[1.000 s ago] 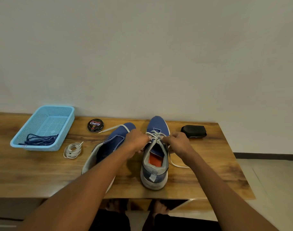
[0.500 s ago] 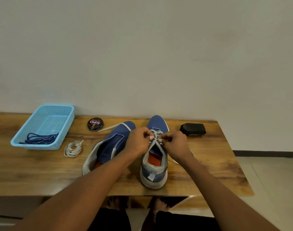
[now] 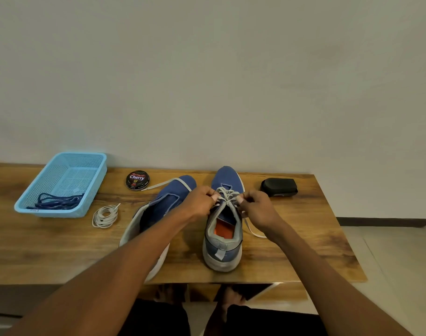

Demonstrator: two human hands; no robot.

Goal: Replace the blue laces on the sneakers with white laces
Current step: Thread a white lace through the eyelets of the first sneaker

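We saw both hands, left hand (image 3: 199, 202) and right hand (image 3: 256, 206), pinching the white lace (image 3: 227, 194) over the right sneaker (image 3: 225, 214). The blue laces (image 3: 55, 202) lay in the basket (image 3: 90, 187), far left on the surface (image 3: 304, 238).

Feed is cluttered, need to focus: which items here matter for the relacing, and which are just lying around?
In the job: right sneaker, white lace held by both hands, left sneaker, coiled white lace, blue laces in blue basket.

Lying about: polish tin, black brush.

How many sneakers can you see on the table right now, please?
2: the right sneaker stands upright under both hands; the left sneaker lies beside it, partly behind the forearm.
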